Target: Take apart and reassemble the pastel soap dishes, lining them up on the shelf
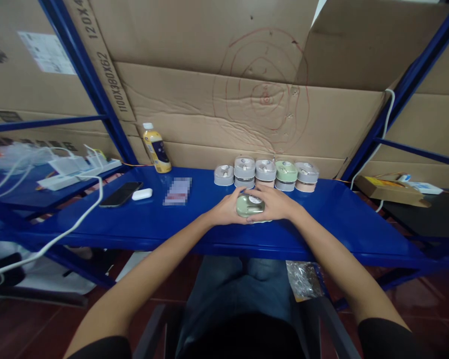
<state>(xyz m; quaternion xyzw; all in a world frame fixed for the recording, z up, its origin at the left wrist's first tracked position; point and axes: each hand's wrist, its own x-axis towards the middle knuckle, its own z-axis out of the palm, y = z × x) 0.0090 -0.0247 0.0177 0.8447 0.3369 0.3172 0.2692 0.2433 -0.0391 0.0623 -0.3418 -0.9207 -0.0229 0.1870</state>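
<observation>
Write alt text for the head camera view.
The left hand and right hand cup a green round container on a blue shelf. Behind stand stacked round containers; to the left are a bottle, a phone and a white earbud case.

1 left hand, 1 right hand, 1 green tub between them, that's it up close. 12 o'clock: 5 round tub stacks, 1 green-topped, 4 grey-topped. 10 o'clock: 1 yellow-label bottle, 1 phone, 1 white earbud case, 1 blurred card pack. 9 o'clock: 1 power strip.
</observation>
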